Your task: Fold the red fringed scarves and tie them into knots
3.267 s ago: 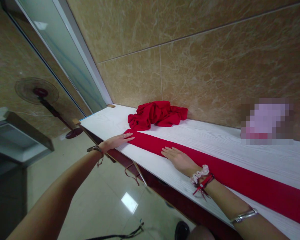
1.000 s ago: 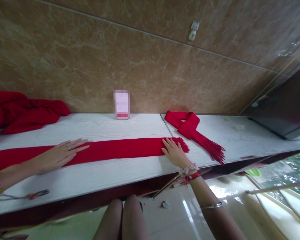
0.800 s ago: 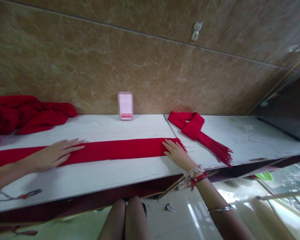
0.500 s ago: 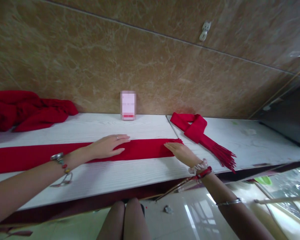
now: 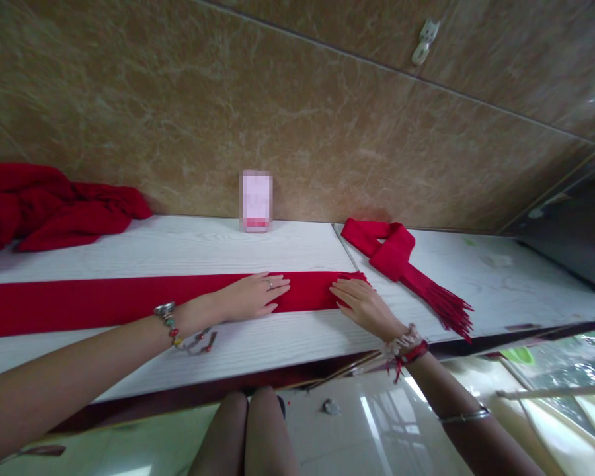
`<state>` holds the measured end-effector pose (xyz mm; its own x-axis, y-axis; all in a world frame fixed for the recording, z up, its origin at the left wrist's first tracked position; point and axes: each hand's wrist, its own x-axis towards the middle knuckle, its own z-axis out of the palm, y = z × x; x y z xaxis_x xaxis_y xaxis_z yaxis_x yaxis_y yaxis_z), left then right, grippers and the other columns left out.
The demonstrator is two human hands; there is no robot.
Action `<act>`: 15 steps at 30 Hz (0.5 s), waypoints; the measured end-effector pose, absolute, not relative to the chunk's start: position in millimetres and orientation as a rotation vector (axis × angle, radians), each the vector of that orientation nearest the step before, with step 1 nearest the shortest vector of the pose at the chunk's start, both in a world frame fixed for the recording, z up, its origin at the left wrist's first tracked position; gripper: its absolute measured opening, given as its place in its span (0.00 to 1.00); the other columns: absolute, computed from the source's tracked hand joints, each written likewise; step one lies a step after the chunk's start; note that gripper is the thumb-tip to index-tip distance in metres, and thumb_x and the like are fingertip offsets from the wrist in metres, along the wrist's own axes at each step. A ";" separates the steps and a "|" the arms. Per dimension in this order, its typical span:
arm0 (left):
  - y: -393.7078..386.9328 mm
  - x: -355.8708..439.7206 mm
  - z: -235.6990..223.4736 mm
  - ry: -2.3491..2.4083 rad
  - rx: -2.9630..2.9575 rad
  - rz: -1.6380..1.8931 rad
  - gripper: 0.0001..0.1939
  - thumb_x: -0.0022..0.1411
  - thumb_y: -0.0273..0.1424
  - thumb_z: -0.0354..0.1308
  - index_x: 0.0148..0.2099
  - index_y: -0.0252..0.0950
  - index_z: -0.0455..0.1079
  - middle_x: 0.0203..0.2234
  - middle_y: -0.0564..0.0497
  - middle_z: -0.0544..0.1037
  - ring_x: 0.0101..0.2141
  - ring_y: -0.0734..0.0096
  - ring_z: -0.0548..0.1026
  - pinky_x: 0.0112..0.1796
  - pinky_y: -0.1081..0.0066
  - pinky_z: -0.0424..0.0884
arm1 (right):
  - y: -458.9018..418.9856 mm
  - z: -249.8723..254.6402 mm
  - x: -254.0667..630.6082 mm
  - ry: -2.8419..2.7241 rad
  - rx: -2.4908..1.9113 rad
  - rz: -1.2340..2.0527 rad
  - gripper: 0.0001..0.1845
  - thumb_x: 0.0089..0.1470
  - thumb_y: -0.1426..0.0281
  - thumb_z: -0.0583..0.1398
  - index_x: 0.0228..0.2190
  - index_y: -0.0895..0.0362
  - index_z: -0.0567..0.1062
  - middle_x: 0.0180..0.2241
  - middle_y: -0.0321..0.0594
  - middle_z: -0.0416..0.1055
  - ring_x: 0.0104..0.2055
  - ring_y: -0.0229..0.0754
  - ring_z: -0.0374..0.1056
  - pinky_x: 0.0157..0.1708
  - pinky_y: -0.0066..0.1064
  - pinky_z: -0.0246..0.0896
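Note:
A long red scarf [image 5: 104,297] lies stretched flat along the white tabletop [image 5: 203,248], running out of view on the left. My left hand [image 5: 252,296] rests flat on its middle stretch, palm down, fingers extended to the right. Near the scarf's right end, my right hand [image 5: 361,303] also lies flat over the fabric, its fingers pointing left. Part of the fringe shows just above that hand; the rest is hidden under it. Neither hand grips the cloth.
To the right lies a folded red scarf [image 5: 396,254] with its fringe fanned out. A heap of red cloth [image 5: 54,211] sits at the back left. A blurred pink-and-white phone-shaped object [image 5: 256,201] leans on the tiled wall [image 5: 178,112]. A dark box-like object [image 5: 570,231] stands far right.
My left hand has slid rightward along the scarf, closer to my right hand. My right hand stays at the scarf's end, nearly in place. The camera view has shifted slightly.

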<state>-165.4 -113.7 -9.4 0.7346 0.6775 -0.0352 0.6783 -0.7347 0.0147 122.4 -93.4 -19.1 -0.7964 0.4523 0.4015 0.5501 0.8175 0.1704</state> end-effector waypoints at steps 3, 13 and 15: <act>-118.1 -160.0 -2.2 1.162 2.896 -0.145 0.25 0.60 0.20 0.42 0.60 0.34 0.54 0.57 0.45 0.60 0.57 0.68 0.58 0.53 0.70 0.55 | -91.0 -15.9 112.8 -2.716 -0.736 -0.398 0.15 0.55 0.77 0.50 0.41 0.62 0.74 0.40 0.48 0.74 0.44 0.44 0.68 0.45 0.39 0.63; -120.9 -153.9 3.1 1.310 2.632 0.123 0.24 0.60 0.18 0.39 0.56 0.35 0.61 0.53 0.46 0.66 0.51 0.69 0.67 0.50 0.70 0.62 | -99.8 -8.4 109.1 -2.595 -0.921 -0.113 0.17 0.53 0.72 0.53 0.45 0.56 0.71 0.45 0.44 0.72 0.48 0.44 0.66 0.47 0.40 0.62; -116.8 -152.3 2.7 1.330 2.612 0.157 0.23 0.60 0.18 0.40 0.54 0.34 0.63 0.51 0.46 0.69 0.48 0.68 0.70 0.49 0.69 0.64 | -102.9 -7.4 99.1 -2.615 -0.881 -0.157 0.17 0.54 0.70 0.54 0.46 0.56 0.70 0.46 0.45 0.71 0.50 0.46 0.64 0.49 0.42 0.59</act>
<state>-152.3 -116.8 2.7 0.5881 0.8088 0.0014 0.7869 -0.5725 0.2303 99.1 -102.9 -7.4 -0.7332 0.5613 0.3839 0.6030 0.7976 -0.0143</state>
